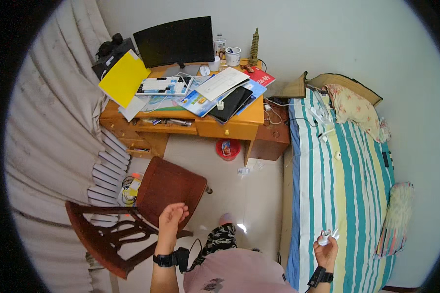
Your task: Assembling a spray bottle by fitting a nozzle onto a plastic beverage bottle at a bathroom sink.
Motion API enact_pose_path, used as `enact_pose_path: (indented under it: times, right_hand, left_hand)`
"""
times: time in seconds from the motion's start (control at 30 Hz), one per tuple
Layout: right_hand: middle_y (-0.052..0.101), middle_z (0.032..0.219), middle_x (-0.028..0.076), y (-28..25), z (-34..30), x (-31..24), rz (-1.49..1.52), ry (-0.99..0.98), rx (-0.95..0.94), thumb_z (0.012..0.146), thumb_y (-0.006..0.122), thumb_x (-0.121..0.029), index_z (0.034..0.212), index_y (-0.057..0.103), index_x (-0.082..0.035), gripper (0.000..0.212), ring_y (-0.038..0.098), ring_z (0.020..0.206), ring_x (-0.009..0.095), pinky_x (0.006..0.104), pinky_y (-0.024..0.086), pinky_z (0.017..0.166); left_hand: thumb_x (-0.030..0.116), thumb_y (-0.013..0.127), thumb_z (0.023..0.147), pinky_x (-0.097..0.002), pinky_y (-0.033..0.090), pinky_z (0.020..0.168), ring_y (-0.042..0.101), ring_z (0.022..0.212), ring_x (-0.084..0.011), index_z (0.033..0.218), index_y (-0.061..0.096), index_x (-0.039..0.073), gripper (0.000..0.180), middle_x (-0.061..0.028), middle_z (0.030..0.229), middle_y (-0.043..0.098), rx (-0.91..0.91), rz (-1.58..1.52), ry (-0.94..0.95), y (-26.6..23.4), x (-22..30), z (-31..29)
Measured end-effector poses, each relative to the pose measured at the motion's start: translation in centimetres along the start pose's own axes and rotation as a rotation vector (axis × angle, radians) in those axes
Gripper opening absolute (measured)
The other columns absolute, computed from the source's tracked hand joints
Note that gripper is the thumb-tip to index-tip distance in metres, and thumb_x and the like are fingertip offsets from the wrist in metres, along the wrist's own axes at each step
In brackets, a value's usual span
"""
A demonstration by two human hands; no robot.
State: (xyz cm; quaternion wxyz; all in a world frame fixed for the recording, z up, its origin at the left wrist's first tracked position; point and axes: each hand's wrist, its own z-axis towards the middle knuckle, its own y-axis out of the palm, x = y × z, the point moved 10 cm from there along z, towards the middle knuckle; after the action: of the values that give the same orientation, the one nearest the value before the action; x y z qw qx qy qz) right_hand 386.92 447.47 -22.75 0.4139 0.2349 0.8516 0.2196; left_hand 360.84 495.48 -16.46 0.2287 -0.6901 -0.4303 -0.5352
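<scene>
One small white object (322,240): in the head view, your right hand held it above the near part of the striped sheet (362,210); whether it touched the cloth you could not tell.
Right hand (326,251): its fingers were bent up around the lower side of the object, gripping it.
Left hand (172,215): its fingers were loosely curled with nothing visible between them, in front of the wooden chair (171,183) as you looked down.
Weight: the object seemed light, judging by its small size and your one-handed hold.
Stiffness: its rounded body looked fairly firm, while the thin white bits at its right side looked easier to bend; its exact kind was too small to tell.
Surface: it appeared smooth, so it could have slipped a little under a loose grip.
Fragility: the thin bits probably called for more care than the body.
Hold: the rounded side by your fingertips looked like the best place to grip, leaving the thin bits and the darker opening on top uncovered.
Wristband: the right black band (320,277) sat below your hand, apart from the object.
</scene>
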Motion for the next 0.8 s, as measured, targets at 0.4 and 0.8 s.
enact_pose_path:
  times: [0.4,0.8]
  right_hand:
    - [0.062,0.1,0.006,13.2,18.9,-4.7,0.112,-0.045,0.053,0.081,0.059,-0.016,0.108,0.054,-0.014,0.028,0.063,0.077,0.018,0.0325,0.049,0.065]
    - [0.063,0.098,0.006,31.8,43.3,-15.5,0.002,0.121,-0.092,0.08,0.058,-0.016,0.109,0.054,-0.016,0.03,0.062,0.075,0.016,0.0312,0.049,0.064]
  left_hand:
    - [0.017,0.053,0.091,-0.0279,0.046,0.081,0.058,0.09,-0.0145,0.111,0.055,0.004,0.023,-0.0063,0.104,0.06,-0.283,-0.014,0.174,21.8,17.8,31.0]
    - [0.014,0.056,0.088,-0.0239,0.045,0.076,0.057,0.093,-0.0132,0.128,0.041,0.006,0.044,-0.0065,0.117,0.054,-0.139,0.199,0.24,35.0,33.7,47.0]
